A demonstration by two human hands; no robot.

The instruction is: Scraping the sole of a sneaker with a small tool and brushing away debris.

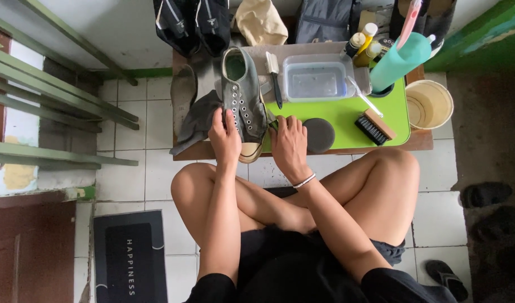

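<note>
Head view, looking straight down: we sit cross-legged on the tiled floor at a low table, working on a grey lace-up sneaker. The sneaker lies near the table's left-centre, toe toward us and hanging just over the near edge, heel at the far side, partly on a dark grey cloth and just left of the green mat. Our left hand rests on the eyelet side near the toe, fingers wrapped loosely over the upper, steadying it. Our right hand lies flat just right of the toe, fingers extended and grasping nothing that we can see; whether something small sits under the fingertips we cannot tell. Judgement on doing this step well: keep the left hand pressing the shoe down so the toe does not slide off the edge, keep the cloth under it to catch drips, and bring the right hand across without knocking the round dark sponge touching distance to its right. Sneaker notes: faded grey-green canvas, two rows of metal eyelets, no laces threaded, pale rubber toe cap, greenish insole visible through the opening; upper looks worn and dull. Nearby: a clear plastic tub with water at the far centre, a small dark-handled brush beside it, a wooden scrub brush at right, a teal cup and a cream bucket off the table's right edge.
</note>
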